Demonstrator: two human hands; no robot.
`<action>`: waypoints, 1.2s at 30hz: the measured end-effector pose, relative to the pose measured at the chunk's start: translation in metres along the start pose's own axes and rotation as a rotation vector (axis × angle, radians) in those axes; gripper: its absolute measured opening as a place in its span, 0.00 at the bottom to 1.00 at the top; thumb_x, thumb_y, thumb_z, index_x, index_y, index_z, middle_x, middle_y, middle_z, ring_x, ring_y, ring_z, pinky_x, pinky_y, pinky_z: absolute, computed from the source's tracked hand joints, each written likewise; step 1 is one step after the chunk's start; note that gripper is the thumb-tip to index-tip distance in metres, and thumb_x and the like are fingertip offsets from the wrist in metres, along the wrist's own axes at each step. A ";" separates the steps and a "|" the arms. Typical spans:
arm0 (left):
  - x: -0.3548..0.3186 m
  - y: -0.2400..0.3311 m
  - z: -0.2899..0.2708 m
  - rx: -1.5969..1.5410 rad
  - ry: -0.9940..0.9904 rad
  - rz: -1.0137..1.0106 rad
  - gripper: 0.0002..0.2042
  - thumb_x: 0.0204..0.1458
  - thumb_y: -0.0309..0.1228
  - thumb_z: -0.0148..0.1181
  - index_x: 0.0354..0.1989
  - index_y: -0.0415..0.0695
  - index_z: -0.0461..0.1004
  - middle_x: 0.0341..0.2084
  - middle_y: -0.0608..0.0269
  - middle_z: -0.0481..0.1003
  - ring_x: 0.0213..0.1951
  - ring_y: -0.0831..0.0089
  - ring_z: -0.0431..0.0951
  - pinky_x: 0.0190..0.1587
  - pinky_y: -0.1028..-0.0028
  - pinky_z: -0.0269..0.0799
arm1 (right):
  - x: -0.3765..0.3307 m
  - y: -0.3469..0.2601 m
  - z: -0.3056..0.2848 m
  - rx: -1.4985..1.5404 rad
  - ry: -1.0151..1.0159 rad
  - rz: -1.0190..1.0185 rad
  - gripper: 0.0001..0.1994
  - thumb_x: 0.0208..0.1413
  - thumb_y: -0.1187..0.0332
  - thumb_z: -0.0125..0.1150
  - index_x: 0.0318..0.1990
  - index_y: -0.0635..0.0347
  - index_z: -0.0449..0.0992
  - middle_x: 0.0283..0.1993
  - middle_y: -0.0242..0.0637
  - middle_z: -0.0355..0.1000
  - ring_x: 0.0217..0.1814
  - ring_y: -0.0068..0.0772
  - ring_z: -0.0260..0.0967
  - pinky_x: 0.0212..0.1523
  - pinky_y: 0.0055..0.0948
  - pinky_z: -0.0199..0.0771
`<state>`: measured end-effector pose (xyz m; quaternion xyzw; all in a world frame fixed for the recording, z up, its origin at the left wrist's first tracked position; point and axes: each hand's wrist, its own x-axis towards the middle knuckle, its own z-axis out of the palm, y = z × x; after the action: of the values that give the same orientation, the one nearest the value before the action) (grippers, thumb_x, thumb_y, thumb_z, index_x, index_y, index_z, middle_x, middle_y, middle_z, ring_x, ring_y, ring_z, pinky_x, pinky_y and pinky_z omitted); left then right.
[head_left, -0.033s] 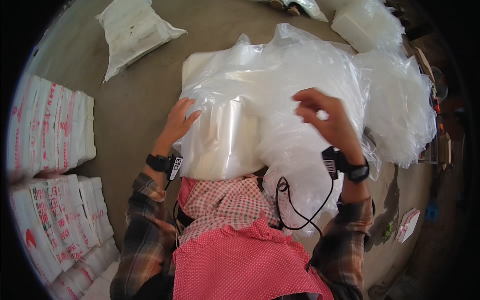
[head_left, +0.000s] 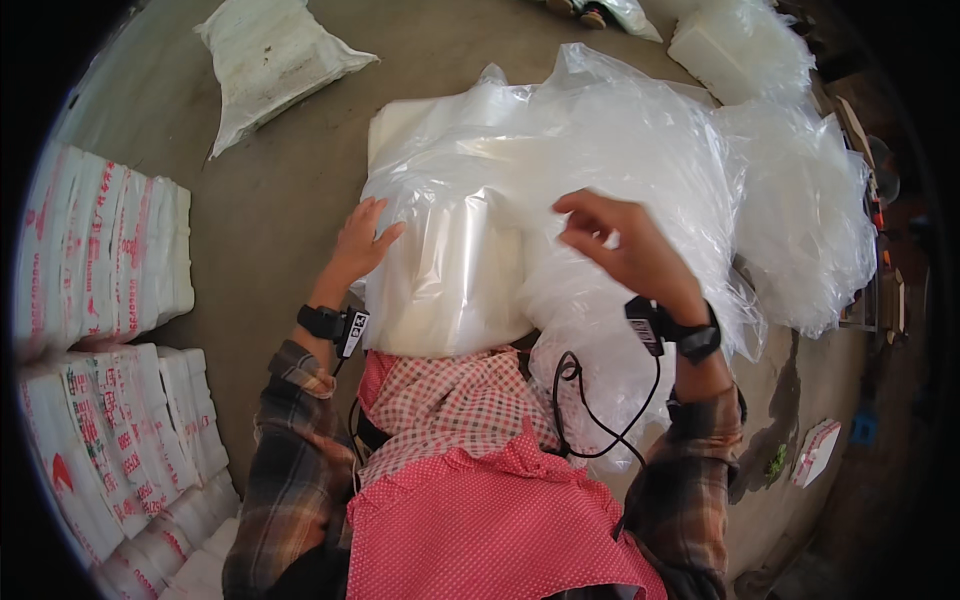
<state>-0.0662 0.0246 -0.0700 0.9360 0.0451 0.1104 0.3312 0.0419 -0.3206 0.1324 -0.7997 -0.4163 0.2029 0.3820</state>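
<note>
A stack of clear plastic bags or sheets (head_left: 440,270) lies across my lap, its smooth near end over the checked cloth. At the stack's left edge rests my left hand (head_left: 362,240), fingers extended and thumb spread, holding nothing visible. My right hand (head_left: 625,240) is raised over the loose, crumpled plastic film (head_left: 630,130) to the right of the stack. Its fingers are bent, with a gap between thumb and forefinger, and I see nothing held there.
White bundles with red print (head_left: 110,250) are piled at the left. A white sack (head_left: 275,70) lies on the floor at the far left. More bundled clear plastic (head_left: 800,220) stands on the right. A black cable (head_left: 610,440) hangs by my right forearm.
My right hand has moved left and slightly nearer, toward the stack. My left hand stays at the stack's left edge, almost unmoved.
</note>
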 end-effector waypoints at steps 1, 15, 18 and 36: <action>-0.006 -0.013 0.008 0.033 -0.041 -0.099 0.20 0.55 0.42 0.53 0.46 0.36 0.71 0.52 0.45 0.66 0.51 0.53 0.66 0.54 0.62 0.61 | 0.010 0.017 0.022 -0.117 -0.083 0.059 0.14 0.54 0.67 0.58 0.46 0.63 0.71 0.31 0.40 0.75 0.32 0.34 0.72 0.34 0.29 0.70; 0.011 0.059 0.006 -0.196 0.289 0.056 0.03 0.44 0.24 0.59 0.25 0.40 0.71 0.25 0.59 0.73 0.25 0.62 0.73 0.30 0.70 0.68 | 0.031 0.054 0.055 0.035 0.013 0.374 0.13 0.55 0.63 0.57 0.39 0.66 0.74 0.30 0.44 0.75 0.30 0.39 0.72 0.33 0.32 0.72; 0.009 0.129 0.034 -0.374 0.099 0.162 0.03 0.45 0.24 0.57 0.25 0.41 0.69 0.24 0.57 0.70 0.27 0.58 0.72 0.30 0.67 0.68 | 0.053 0.050 0.066 -0.069 -0.066 0.489 0.16 0.57 0.57 0.55 0.32 0.64 0.76 0.27 0.43 0.75 0.29 0.39 0.73 0.33 0.35 0.72; -0.015 0.091 -0.022 -0.355 -0.157 -0.209 0.14 0.55 0.34 0.56 0.46 0.39 0.73 0.37 0.62 0.73 0.34 0.76 0.72 0.34 0.76 0.69 | 0.021 0.077 0.089 0.429 0.069 0.453 0.09 0.59 0.66 0.54 0.37 0.64 0.72 0.28 0.30 0.71 0.27 0.17 0.66 0.28 0.17 0.67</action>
<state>-0.0851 -0.0352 0.0012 0.8589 0.0959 0.0083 0.5030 0.0362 -0.2920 0.0167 -0.7799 -0.1620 0.3386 0.5009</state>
